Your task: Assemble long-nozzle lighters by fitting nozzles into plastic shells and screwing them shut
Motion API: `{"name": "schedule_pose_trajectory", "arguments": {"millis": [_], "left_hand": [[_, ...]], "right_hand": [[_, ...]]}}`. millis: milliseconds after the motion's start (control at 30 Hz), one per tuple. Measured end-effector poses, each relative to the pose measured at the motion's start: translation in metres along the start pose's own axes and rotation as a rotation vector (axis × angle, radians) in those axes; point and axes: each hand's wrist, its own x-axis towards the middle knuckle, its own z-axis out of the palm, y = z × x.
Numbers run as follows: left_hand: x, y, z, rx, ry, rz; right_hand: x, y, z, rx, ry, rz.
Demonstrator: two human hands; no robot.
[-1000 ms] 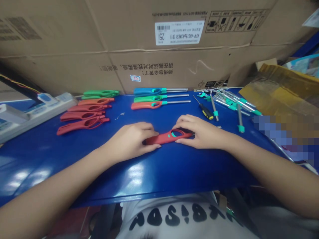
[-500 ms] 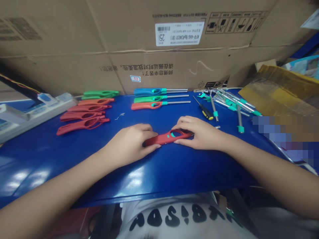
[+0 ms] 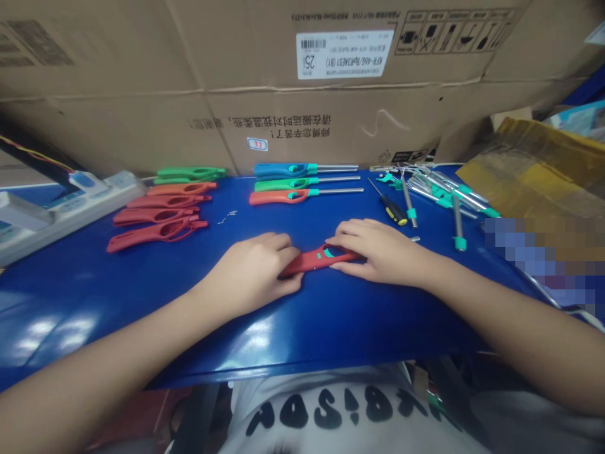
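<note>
Head: red handle (image 3: 311,260) (teal trigger (image 3: 329,253))

Held lighter handle (image 3: 316,258): red, teal inserts. From it: loose handles (image 3: 137,215) at 10 o'clock, red, orange, green; lighters (image 3: 282,185) at 12, blue, green, orange, teal collars, silvery tubes; screwdriver (image 3: 393,209) at 2, black-yellow; shirt (image 3: 340,432) at 6, white, black lettering. Tabletop (image 3: 331,325): glossy blue.

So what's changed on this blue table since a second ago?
Barely anything: the camera view has shifted slightly. Nothing visibly taken or let go. The left hand and right hand keep hold of the red handle; the screwdriver and row of lighters lie as before.
</note>
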Motion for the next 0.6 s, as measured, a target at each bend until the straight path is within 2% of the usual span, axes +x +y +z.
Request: {"name": "schedule_pose_trajectory", "arguments": {"millis": [133,367,600], "left_hand": [[0.001,-0.003,0.003,0.037,0.015,0.042],[0.003,-0.010,0.007,-0.093,0.057,0.101],[0.006,-0.009,0.010,-0.059,0.062,0.097]], "right_hand": [[0.000,0.002,0.000,-0.126,0.011,-0.075],[-0.003,0.005,-0.004,-0.174,0.062,-0.139],[-0.001,0.005,-0.003,-0.044,0.091,-0.034]]}}
